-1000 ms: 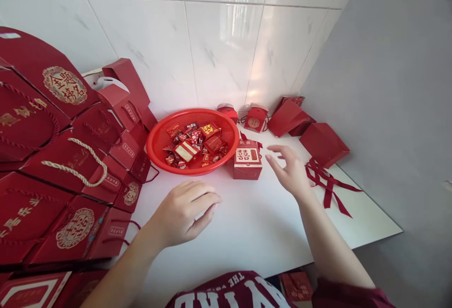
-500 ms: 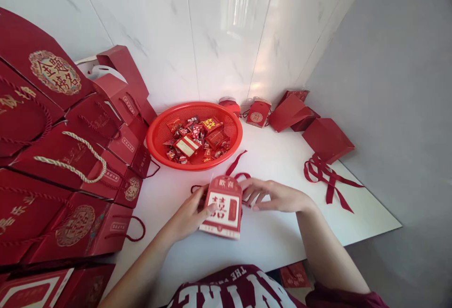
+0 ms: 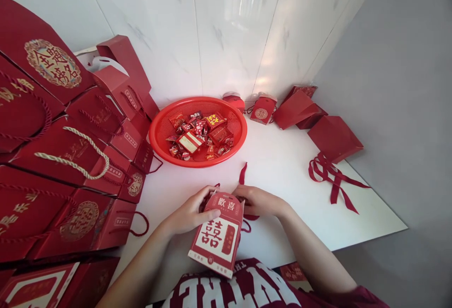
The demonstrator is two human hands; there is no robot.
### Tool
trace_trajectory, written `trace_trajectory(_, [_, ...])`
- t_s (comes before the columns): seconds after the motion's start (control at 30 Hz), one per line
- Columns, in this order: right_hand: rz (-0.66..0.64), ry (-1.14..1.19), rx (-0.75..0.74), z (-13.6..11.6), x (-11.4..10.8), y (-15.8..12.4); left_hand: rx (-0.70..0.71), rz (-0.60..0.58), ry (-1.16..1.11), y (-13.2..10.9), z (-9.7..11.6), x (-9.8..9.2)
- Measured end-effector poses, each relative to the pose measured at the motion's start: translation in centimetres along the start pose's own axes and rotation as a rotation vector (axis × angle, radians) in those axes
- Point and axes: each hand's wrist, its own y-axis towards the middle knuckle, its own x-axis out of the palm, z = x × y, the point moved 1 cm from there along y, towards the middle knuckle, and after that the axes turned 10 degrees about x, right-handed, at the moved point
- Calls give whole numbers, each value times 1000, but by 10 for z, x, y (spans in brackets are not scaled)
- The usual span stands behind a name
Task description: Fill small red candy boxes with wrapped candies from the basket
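Observation:
A red and white paper gift box with large double-happiness characters leans toward my chest, its top flap up. My left hand grips its upper left side, thumb across the front and fingers behind. At the upper right edge of the box, my right hand is closed; its fingertips are hidden behind the box, so what they hold cannot be made out. A dark red ribbon sticks out above that hand, and a piece of it shows below. A dark red cord loop lies by the box's right side.
A red plastic basket of wrapped sweets stands beyond my hands. Red gift bags with rope handles are stacked at the left. Small red boxes line the tiled wall. Loose ribbon lies near the white table's right edge.
The box has come lower and closer to my body, its front now turned more toward me. My right hand has moved in from beside the box to its upper right edge, fingers closing behind it.

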Motion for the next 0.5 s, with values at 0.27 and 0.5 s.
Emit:
trace_trajectory(0.27, [524,81,235,38,-38,-23,149,-22,147,-2,13,-22])
trace_trajectory(0.5, [1686,475,251,66,-97,-95,513,120,271,-24,28,-30])
